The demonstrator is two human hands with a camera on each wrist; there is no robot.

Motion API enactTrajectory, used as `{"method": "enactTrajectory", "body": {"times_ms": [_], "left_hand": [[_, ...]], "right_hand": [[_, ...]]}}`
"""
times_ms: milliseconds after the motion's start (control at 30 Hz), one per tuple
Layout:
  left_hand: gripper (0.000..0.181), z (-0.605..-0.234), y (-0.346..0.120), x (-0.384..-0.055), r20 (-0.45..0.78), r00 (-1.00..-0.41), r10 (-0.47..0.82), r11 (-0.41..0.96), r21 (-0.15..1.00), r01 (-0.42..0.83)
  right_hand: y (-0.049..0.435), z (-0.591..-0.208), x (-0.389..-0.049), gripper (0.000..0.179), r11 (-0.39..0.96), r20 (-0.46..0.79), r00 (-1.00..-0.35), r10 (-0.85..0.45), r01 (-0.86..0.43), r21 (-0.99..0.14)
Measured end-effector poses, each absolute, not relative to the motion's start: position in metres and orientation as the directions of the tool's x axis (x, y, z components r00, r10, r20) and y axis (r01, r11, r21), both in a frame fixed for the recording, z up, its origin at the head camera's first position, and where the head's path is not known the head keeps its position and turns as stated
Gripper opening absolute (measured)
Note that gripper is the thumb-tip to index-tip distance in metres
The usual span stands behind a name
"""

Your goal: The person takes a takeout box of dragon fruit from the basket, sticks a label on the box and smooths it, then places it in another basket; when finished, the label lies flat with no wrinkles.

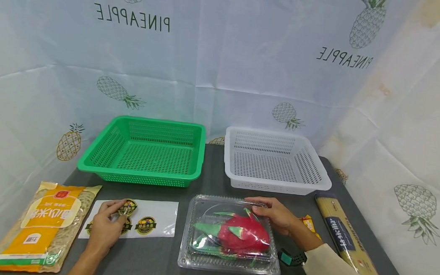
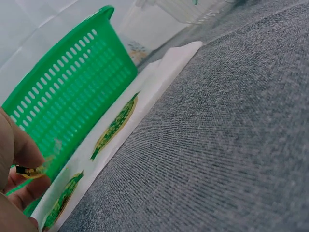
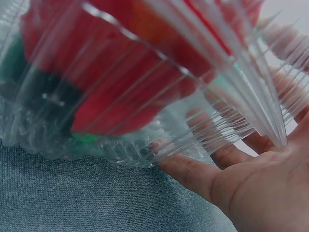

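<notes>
My left hand (image 1: 105, 226) pinches a round black-and-gold sticker (image 2: 31, 171) between thumb and fingers, just above a white backing sheet (image 1: 166, 218). Other like stickers (image 1: 145, 225) lie on that sheet, partly behind the hand. Right of it, a clear plastic clamshell box (image 1: 197, 261) stands with its lid down. Inside is a red dragon fruit (image 1: 245, 236) with green tips. My right hand (image 1: 280, 217) grips the box at its back right corner, and the right wrist view shows fingers (image 3: 190, 175) against its ribbed side.
Behind stand a green basket (image 1: 142, 178) and a white basket (image 1: 277, 186). A bag of millet (image 1: 42, 223) lies at the left, a long pasta packet (image 1: 346, 237) at the right. Near the right wrist are a small yellow packet (image 1: 308, 223) and a dark strap with a green face (image 1: 286, 257).
</notes>
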State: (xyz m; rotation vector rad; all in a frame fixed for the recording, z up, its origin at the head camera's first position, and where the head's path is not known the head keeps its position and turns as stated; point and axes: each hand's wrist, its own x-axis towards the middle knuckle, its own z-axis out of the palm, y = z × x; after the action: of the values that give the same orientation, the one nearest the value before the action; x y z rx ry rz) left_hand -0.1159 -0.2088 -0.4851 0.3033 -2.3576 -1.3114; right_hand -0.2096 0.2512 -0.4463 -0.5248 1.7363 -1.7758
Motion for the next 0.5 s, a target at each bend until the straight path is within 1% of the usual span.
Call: {"method": "enactTrajectory", "body": {"times_ms": [133,333,400,500], "left_hand": [[0.042,-0.482,-0.208,-0.114,0.309,-0.861,-0.405,0.544,0.838,0.045],[0.035,-0.474,-0.206,-0.112,0.428,-0.811,-0.399,0.575,0.806,0.142],[0.034,-0.469,-0.203,-0.112,0.444,-0.809,-0.386,0.557,0.811,0.179],[0.033,-0.463,-0.199,-0.11,0.442,-0.822,-0.359,0.488,0.84,0.238]], "right_hand": [[0.252,-0.445,-0.209,0.045,0.026,-0.118,-0.743,-0.659,0.135,-0.991],[0.251,-0.445,-0.208,0.045,0.02,-0.118,-0.744,-0.658,0.139,-0.99],[0.251,-0.444,-0.208,0.046,0.018,-0.117,-0.746,-0.656,0.14,-0.99],[0.25,-0.444,-0.208,0.046,0.015,-0.121,-0.746,-0.655,0.146,-0.989]]}}
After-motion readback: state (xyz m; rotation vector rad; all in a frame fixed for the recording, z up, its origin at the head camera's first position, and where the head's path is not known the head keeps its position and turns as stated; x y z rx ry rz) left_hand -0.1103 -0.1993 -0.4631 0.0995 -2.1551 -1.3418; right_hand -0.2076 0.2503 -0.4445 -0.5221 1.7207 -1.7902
